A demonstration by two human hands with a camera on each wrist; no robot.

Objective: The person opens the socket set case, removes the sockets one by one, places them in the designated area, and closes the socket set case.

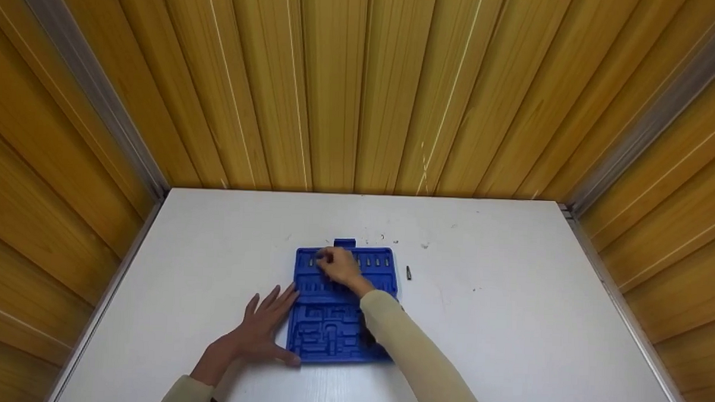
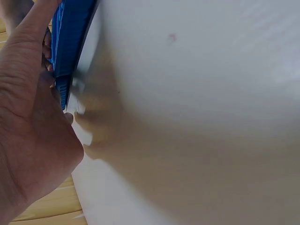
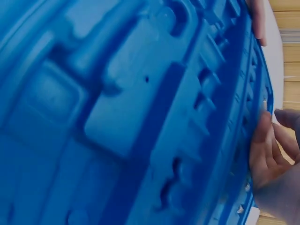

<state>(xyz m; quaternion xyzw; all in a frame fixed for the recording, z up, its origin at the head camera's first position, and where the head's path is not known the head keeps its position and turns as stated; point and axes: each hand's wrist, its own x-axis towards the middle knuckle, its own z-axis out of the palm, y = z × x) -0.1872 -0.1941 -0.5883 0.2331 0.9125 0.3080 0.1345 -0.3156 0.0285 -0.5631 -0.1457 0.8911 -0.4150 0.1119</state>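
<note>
A blue plastic tool case [image 1: 329, 328] lies unfolded on the white table, with moulded slots throughout. My left hand [image 1: 259, 331] is spread along its left side, fingertips at the edge and thumb at the near left corner. My right hand [image 1: 338, 264] reaches over the far row of slots, thumb and fingers pinched together on a small bit that they mostly hide. One bit [image 1: 311, 262] sits in the slot to its left. Several more, such as the bit [image 1: 377, 262], stand in that row to its right. In the right wrist view, the thumb [image 3: 263, 129] is close to the case's far rim.
A loose dark bit [image 1: 408, 273] lies on the white table [image 1: 496, 325], right of the case. The case's latch tab [image 1: 345, 243] sticks out at the far edge. Yellow wood-look panels [image 1: 337, 93] stand behind the table and at both sides.
</note>
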